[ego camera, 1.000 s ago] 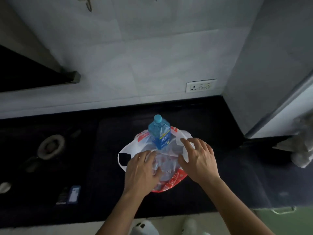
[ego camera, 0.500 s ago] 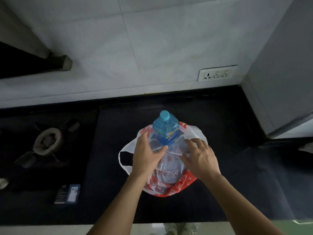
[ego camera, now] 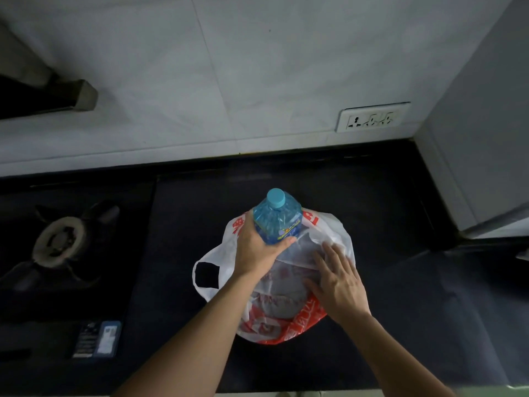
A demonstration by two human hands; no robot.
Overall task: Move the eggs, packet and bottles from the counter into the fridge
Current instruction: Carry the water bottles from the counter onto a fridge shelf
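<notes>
A blue plastic bottle (ego camera: 277,217) with a light blue cap stands upright in a white and red plastic bag (ego camera: 286,308) on the black counter (ego camera: 357,213). My left hand (ego camera: 256,250) grips the bottle's body from the near left side, thumb across its front. My right hand (ego camera: 339,282) lies flat with straight fingers on the bag's crumpled plastic, just right of the bottle. The bag's other contents show only as dim shapes through the plastic. The grey fridge side (ego camera: 486,110) rises at the right.
A gas burner (ego camera: 60,242) sits at the left of the counter. A small dark box (ego camera: 97,338) lies near the front left edge. A wall socket (ego camera: 372,117) is on the white tiles behind. The bag's handle loop (ego camera: 206,275) sticks out leftward.
My left hand moved up off the bag and closed round the bottle. My right hand slid a little lower on the bag. The view shifted down and closer.
</notes>
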